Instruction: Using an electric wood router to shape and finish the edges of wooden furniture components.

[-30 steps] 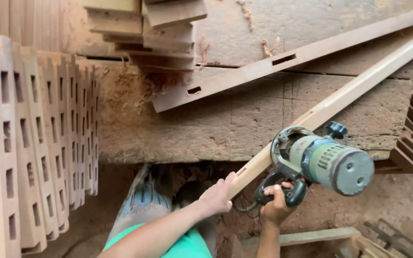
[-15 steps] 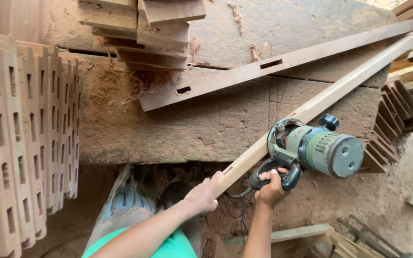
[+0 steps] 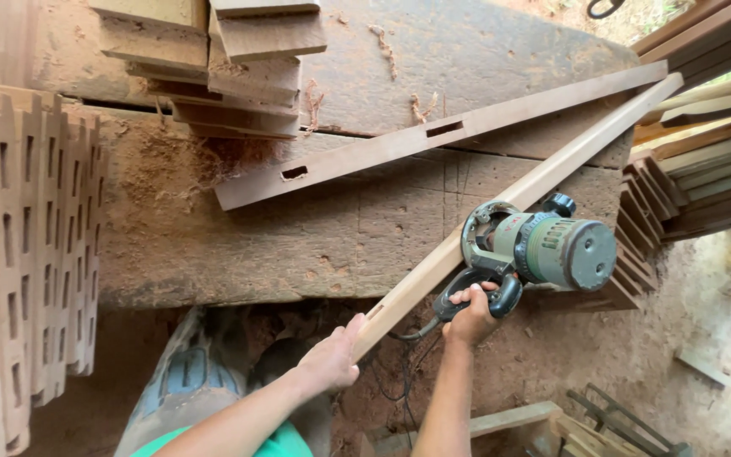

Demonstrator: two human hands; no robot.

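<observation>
Across the rough, sawdust-strewn wooden bench (image 3: 298, 237) lies the long pale square-edged wooden batten (image 3: 543, 182), running on a slant from its near end at my left hand (image 3: 332, 360) up to its far end at the top right. My left grip is clenched on that near end, which juts off the bench's front edge over the dirt floor (image 3: 594, 355). My right hand (image 3: 471, 317) is clenched on the black handle of the grey-green electric router (image 3: 543, 250), whose round base sits against the batten's right side about midway along; its motor cap faces me.

Beyond the batten, nearly parallel, rests a darker flat wooden rail with two mortise slots (image 3: 433, 140). Open bench surface lies between that rail and the front edge, left of the batten. Stacked plank offcuts (image 3: 213, 63) crowd the upper left, a row of slotted pale boards (image 3: 27, 245) stands upright on the left, and stacked timber (image 3: 704, 144) hems in the right, close behind the router.
</observation>
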